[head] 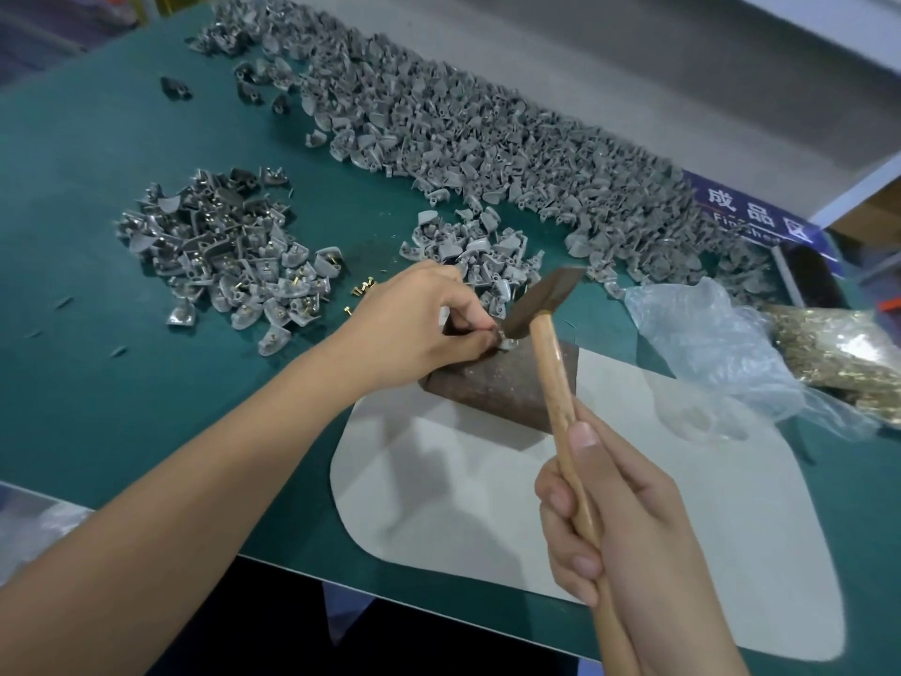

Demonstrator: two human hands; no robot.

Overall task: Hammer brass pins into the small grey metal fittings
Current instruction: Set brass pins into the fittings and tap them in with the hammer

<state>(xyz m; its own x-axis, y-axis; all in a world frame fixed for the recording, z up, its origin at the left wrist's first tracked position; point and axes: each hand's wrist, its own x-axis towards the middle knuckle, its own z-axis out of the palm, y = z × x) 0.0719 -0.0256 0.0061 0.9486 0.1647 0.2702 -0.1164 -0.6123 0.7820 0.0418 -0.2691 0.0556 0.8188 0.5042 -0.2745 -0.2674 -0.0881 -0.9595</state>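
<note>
Right grip (629, 524), nearest the lens, is clamped round the wooden handle of the hammer (541, 297), thumb laid along the shaft. Up the handle from it, the dark head hangs tilted just over the fitting (507, 344), which the left grip (429, 329) pinches at its fingertips on the block (507, 383).

Fingertips lie right beside the hammer's face; a blow slightly off line would likely land on them. A head coming down tilted, as it is now, could bend the pin or kick the fitting out of the pinch and off the block. A hold this low on the handle gives swing but less aim.

Left fingers and the hammer head cover most of the fitting, so I cannot tell whether its pin is seated or straight. Left of that grip lie loose pins (361, 292) and a pile of pinned fittings (229, 256); beyond it, a long grey heap (487, 134). Right of the hammer, a bag (838, 348) of brass runs off the picture, and the blue sign (751, 212) is partly covered.
</note>
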